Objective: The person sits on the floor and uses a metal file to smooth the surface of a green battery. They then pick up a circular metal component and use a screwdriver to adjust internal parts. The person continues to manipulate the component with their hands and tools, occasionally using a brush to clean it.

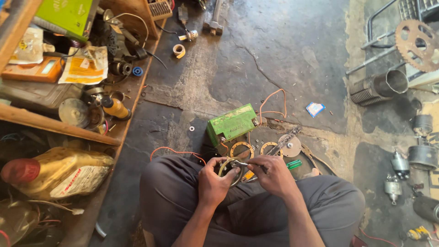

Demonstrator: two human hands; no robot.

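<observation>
- Seated on the floor, a person's left hand grips a metal ring above the lap, near a green battery.
- The right hand pinches a thin tool against it.
- Steadying the ring firmly likely helps.
- The tool's tip and the ring's far side are hidden.

Cracked, oil-stained concrete floor. Lying directly on it: green box-shaped battery with orange wire looping beside it; flat metal rings and a disc just in front; small blue packet; tape roll; finned cylinder; toothed sprocket; small motors at right.
</observation>
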